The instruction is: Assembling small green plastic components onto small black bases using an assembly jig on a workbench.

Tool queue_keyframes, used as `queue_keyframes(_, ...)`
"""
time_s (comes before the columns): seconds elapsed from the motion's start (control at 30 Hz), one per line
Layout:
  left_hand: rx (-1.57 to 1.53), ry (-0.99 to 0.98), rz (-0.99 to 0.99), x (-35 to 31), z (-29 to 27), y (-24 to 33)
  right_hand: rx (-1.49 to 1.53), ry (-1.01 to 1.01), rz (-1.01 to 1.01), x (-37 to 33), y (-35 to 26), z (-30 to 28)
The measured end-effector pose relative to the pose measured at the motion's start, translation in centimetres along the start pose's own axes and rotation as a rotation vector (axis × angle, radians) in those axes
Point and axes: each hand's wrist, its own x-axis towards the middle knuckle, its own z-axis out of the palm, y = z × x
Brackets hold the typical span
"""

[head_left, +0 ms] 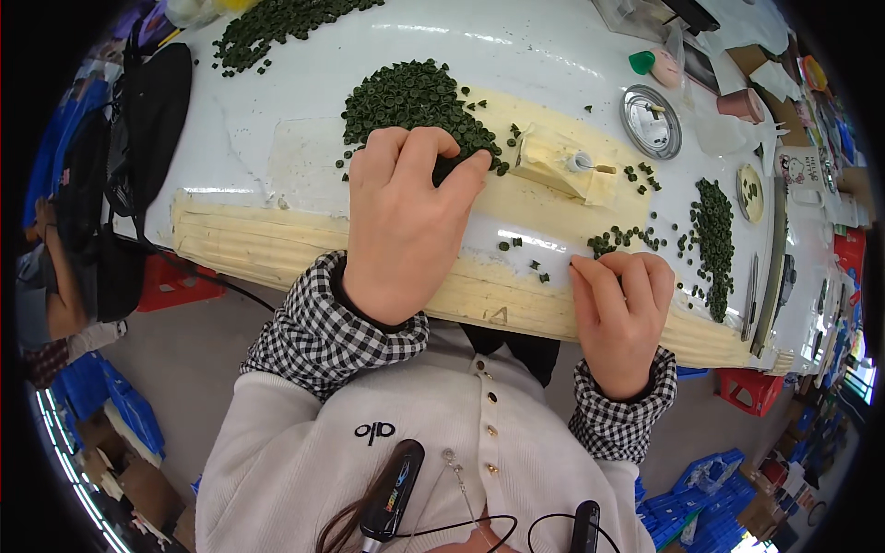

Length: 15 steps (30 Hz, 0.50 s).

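My left hand (406,221) rests at the near edge of a heap of small dark green round parts (396,97). Its fingers are bent down into the heap, with the thumb apart from the index finger; the other fingertips are hidden. Close to the table's front edge, my right hand (627,309) has thumb and index finger pinched together, a tiny dark piece showing at their tips. Just beyond it lie loose green parts (604,243). Between the hands stands a block wrapped in cream tape (553,166), with a small white tube (579,161) and a brownish stick on it.
Cream tape (277,230) pads the table's front edge. More green parts lie in a pile (713,244) at right and another (267,35) at far left. A round metal lid (651,122) and tweezers (751,290) lie at right; a black bag (152,120) hangs at left.
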Motion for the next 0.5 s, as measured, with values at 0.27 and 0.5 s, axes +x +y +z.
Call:
queue_keyframes(0.27,-0.046,-0.028,-0.028,0.03,-0.41,0.16,0.117,-0.017,0.049,-0.08,0.11,0.15)
queue_keyframes(0.5,-0.004,-0.027,-0.009,0.08,-0.07,0.09,0.277,0.066,0.108,-0.04,-0.20,0.00)
